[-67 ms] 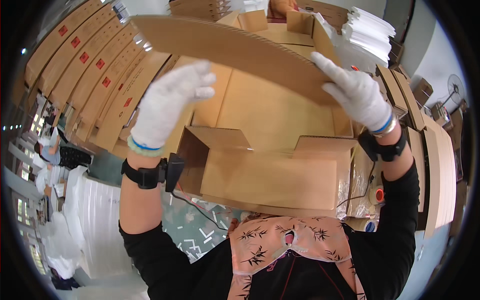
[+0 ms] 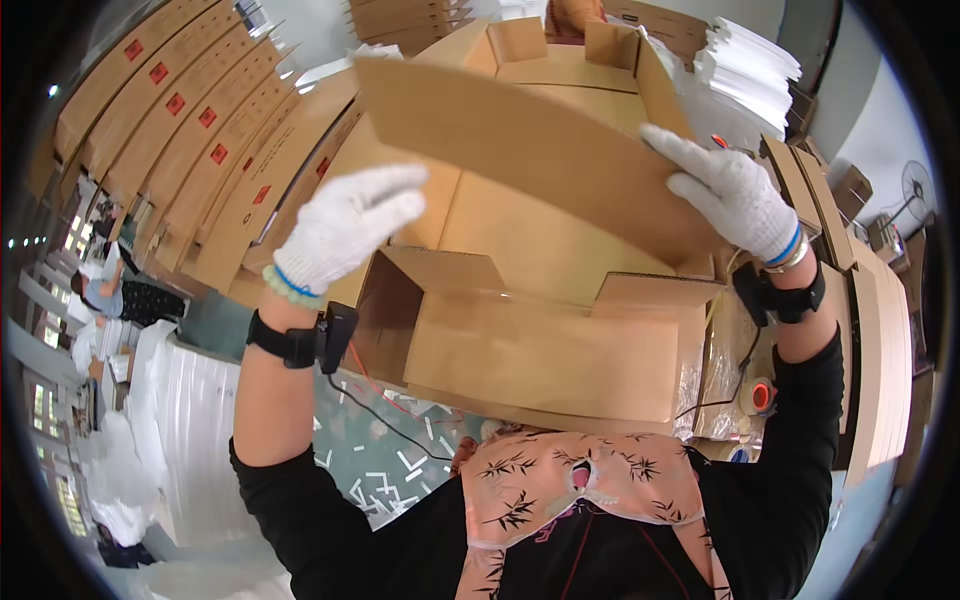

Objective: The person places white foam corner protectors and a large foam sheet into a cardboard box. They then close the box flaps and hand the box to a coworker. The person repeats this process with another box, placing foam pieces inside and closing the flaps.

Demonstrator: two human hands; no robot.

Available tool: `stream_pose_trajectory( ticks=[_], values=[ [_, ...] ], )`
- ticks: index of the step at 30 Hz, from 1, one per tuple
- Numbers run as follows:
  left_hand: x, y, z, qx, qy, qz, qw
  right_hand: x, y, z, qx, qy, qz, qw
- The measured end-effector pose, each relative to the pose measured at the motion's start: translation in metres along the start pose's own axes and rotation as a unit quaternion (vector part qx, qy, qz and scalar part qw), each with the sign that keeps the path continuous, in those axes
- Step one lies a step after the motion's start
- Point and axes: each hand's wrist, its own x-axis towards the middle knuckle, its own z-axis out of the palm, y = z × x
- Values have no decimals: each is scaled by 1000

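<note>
We see the cardboard panel slanting across the upper middle of the frame, over the box; its left end has just swung in toward the centre and its right end has dropped. That puts more of it above the box's interior, we judge. Our right hand, upper right, lays parted fingers on its right end; whether it pinches, we cannot tell. Our left hand, upper left, is empty, thumb spread from the fingers.

brown cardboard sheet slanting over open brown carton, near flap folded outward
</note>
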Motion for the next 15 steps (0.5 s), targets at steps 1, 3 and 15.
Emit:
stream_pose_trajectory(
  ticks=[1, 3, 15],
  values=[
    [-2, -13, -6, 120, -25, -34, 992, -4, 8, -4, 19, -50, -3, 999],
    [-7, -26, -19, 77, 68, -71, 992, -5, 11, -9, 67, -131, -6, 989],
    [21, -52, 27, 479, -157, 116, 856, -28, 33, 61, 170, -355, 53, 918]
  ],
)
